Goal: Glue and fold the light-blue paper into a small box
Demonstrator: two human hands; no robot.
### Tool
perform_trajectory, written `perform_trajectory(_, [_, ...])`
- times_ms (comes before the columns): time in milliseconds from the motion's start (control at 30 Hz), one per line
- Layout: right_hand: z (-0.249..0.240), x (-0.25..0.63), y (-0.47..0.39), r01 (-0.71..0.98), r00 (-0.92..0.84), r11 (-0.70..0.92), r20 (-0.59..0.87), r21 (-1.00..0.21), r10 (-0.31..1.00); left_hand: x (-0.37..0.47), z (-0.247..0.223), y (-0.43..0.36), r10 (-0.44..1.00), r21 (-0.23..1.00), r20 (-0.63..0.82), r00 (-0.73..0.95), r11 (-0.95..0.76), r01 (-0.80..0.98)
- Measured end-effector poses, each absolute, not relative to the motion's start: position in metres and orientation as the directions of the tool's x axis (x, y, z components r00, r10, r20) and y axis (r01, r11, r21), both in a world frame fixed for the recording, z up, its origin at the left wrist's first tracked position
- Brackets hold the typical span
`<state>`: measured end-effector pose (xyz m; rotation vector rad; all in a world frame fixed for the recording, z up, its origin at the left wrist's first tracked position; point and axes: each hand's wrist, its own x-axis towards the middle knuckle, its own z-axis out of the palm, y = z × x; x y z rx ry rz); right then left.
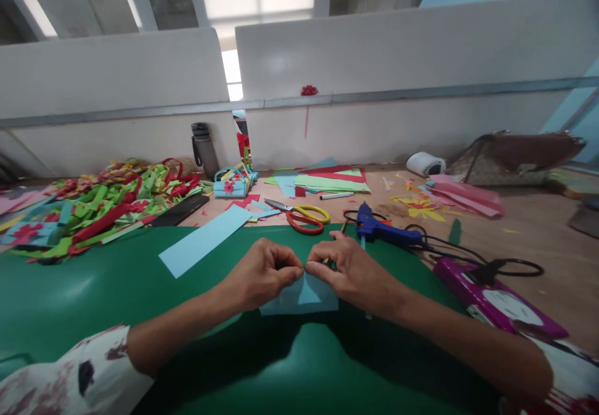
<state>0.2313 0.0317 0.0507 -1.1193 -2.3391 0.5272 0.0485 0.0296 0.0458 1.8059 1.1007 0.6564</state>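
My left hand (269,274) and my right hand (349,271) meet over the green mat (224,365), fingertips almost touching. Both pinch the upper edge of a light blue paper piece (302,299), whose lower part hangs in view below the fingers. A thin brown stick (345,224) pokes up by my right fingers; its lower part is hidden. Left of my hands, a light blue paper strip (206,240) lies flat. Scissors (306,217) with red and yellow handles rest just beyond, and a blue glue gun (386,228) lies beyond my right hand.
A purple power box (496,296) with a black plug sits at right. Colourful strips (126,206) are heaped at left, near a small blue paper bag (231,184) and a dark bottle (204,150). Coloured sheets (332,181), a marker (336,196) and a handbag (510,159) line the back.
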Motion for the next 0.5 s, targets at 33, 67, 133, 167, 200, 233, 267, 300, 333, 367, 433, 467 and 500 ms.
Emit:
perform_trajectory(33, [0.0509,0.2312,0.0316,0.616,-0.528,0.588,0.278,-0.524,0.802,0.0478,0.0464,0.0301,0.888,0.895,-0.022,0.46,-0.187,0.404])
perform_trajectory(67, [0.0518,0.2319,0.0322,0.619,-0.514,0.584,0.292,-0.525,0.807,0.0465,0.0473,0.0307,0.891,0.9,-0.035,0.452,-0.168,0.401])
perform_trajectory(133, [0.0543,0.2343,0.0341,0.613,-0.495,0.569,0.295,-0.548,0.817,0.044,0.0489,0.032,0.902,0.904,-0.044,0.429,-0.147,0.402])
perform_trajectory(167, [0.0551,0.2352,0.0348,0.603,-0.5,0.563,0.283,-0.565,0.819,0.0434,0.0495,0.0323,0.906,0.903,-0.041,0.421,-0.147,0.404])
perform_trajectory(200, [0.0552,0.2358,0.0352,0.589,-0.516,0.562,0.265,-0.581,0.815,0.0435,0.0498,0.0323,0.908,0.903,-0.036,0.418,-0.149,0.403])
perform_trajectory(233, [0.0546,0.2357,0.0352,0.574,-0.538,0.564,0.246,-0.594,0.807,0.0441,0.0498,0.0321,0.906,0.904,-0.032,0.422,-0.153,0.398])
perform_trajectory(267, [0.0535,0.2352,0.0348,0.562,-0.557,0.567,0.232,-0.603,0.798,0.0451,0.0495,0.0317,0.902,0.908,-0.027,0.431,-0.159,0.389])
perform_trajectory(300, [0.0521,0.2344,0.0342,0.553,-0.568,0.569,0.225,-0.608,0.792,0.0461,0.0492,0.0313,0.897,0.912,-0.025,0.442,-0.161,0.378])
perform_trajectory(333, [0.0508,0.2336,0.0337,0.552,-0.567,0.568,0.224,-0.611,0.793,0.0468,0.0488,0.031,0.892,0.916,-0.025,0.451,-0.16,0.367])
perform_trajectory(367, [0.05,0.2331,0.0334,0.559,-0.555,0.561,0.228,-0.611,0.8,0.0469,0.0485,0.0309,0.889,0.922,-0.026,0.456,-0.155,0.355])
perform_trajectory(433, [0.0506,0.2332,0.0339,0.58,-0.512,0.54,0.243,-0.61,0.824,0.0447,0.0483,0.0318,0.892,0.932,-0.034,0.451,-0.134,0.337])
perform_trajectory(467, [0.052,0.234,0.0347,0.588,-0.494,0.531,0.249,-0.61,0.833,0.0424,0.0482,0.0327,0.895,0.937,-0.04,0.443,-0.12,0.329])
perform_trajectory(500, [0.0539,0.2351,0.0358,0.593,-0.481,0.522,0.251,-0.613,0.84,0.0397,0.0482,0.0338,0.9,0.942,-0.047,0.434,-0.105,0.319])
